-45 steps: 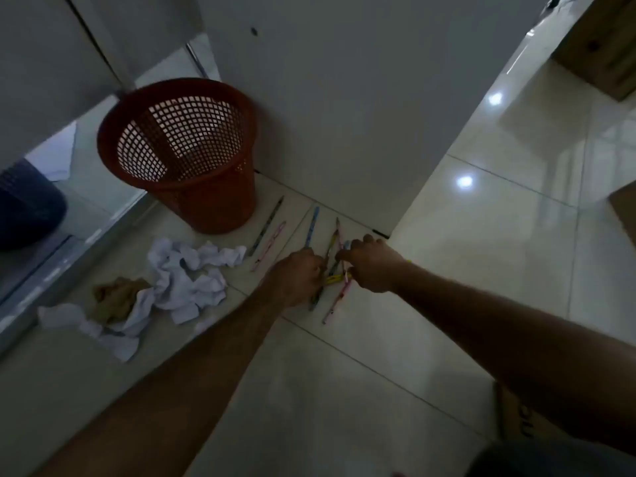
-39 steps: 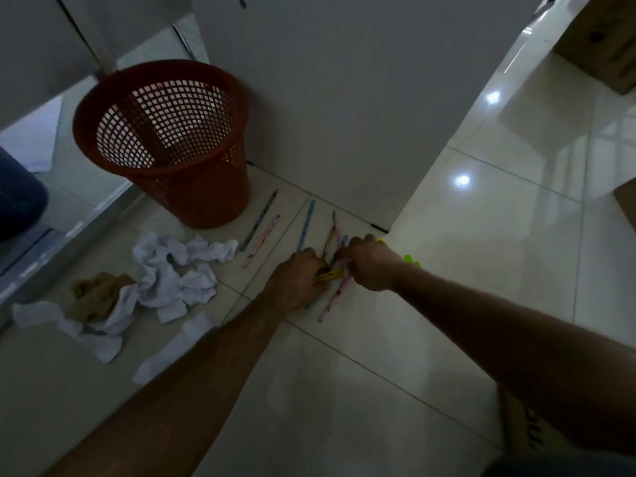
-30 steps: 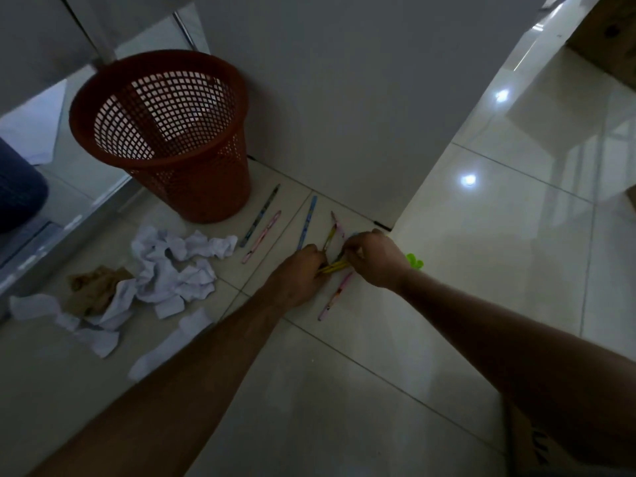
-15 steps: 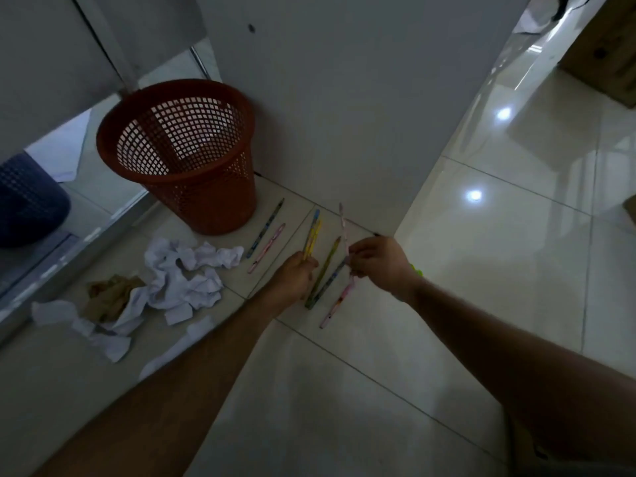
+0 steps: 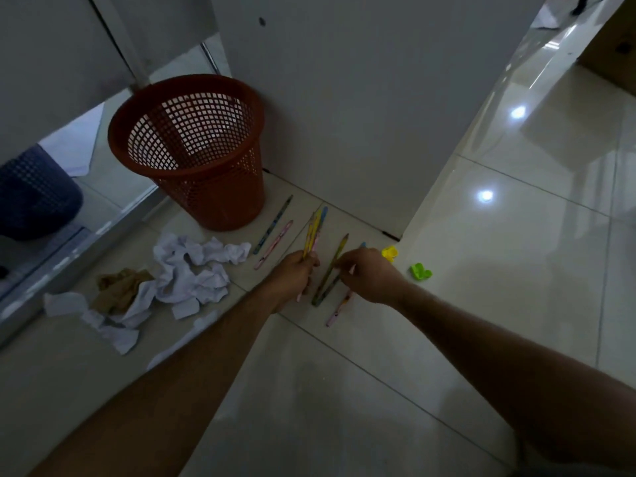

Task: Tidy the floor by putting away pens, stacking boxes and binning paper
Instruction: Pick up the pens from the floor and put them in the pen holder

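1. Head view: left hand (image 5: 292, 275) grips a bunch of pens (image 5: 315, 230), fingers curled round them.
2. Right hand (image 5: 370, 275) pinches a pen (image 5: 335, 266) on the floor (image 5: 344, 390).
3. Crumpled paper (image 5: 192, 266) lies at nine o'clock, red bin (image 5: 192, 149) at eleven.

Dim, wide-angle — glare on floor tiles (image 5: 516, 235)

Glossy tiled floor (image 5: 516, 270), seemingly plastic mesh bin (image 5: 220, 191).

Left hand (image 5: 294, 275) gripping pens (image 5: 314, 232), orange bin (image 5: 192, 146)
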The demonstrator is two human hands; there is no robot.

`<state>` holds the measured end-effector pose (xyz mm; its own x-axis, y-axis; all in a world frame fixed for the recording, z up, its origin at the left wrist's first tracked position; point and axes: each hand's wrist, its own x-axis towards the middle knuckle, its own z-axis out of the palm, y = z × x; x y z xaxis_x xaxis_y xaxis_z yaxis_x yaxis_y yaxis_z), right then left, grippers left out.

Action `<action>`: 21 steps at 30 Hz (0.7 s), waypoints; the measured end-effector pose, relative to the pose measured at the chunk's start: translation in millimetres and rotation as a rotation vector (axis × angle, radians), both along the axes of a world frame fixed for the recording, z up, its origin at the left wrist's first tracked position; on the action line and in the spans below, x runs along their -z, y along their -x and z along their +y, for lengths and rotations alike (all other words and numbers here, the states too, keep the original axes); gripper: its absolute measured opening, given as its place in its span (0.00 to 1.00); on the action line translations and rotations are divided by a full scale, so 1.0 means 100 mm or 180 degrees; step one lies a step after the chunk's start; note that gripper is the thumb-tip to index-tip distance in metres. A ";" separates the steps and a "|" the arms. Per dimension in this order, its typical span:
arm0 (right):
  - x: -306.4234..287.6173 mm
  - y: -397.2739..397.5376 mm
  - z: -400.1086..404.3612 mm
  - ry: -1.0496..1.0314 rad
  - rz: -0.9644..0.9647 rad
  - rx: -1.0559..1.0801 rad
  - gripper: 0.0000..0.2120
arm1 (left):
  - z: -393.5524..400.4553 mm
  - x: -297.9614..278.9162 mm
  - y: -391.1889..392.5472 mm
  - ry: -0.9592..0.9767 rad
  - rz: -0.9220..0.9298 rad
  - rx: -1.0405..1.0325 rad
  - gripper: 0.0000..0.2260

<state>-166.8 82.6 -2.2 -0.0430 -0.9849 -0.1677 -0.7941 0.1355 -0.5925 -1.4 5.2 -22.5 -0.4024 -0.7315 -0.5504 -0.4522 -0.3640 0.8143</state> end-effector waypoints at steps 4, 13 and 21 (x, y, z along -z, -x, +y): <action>0.10 0.24 0.07 -0.0402 0.1236 -0.1155 0.23 | -0.03 0.01 -0.03 -0.0406 0.0319 -0.0211 0.13; 0.12 0.27 -0.08 -0.0189 0.1613 -0.1714 0.39 | -0.10 0.05 -0.13 -0.0318 0.0293 -0.0244 0.12; 0.15 0.22 -0.21 0.0030 0.1738 -0.1917 0.19 | -0.12 0.07 -0.21 -0.0520 0.0287 -0.0350 0.10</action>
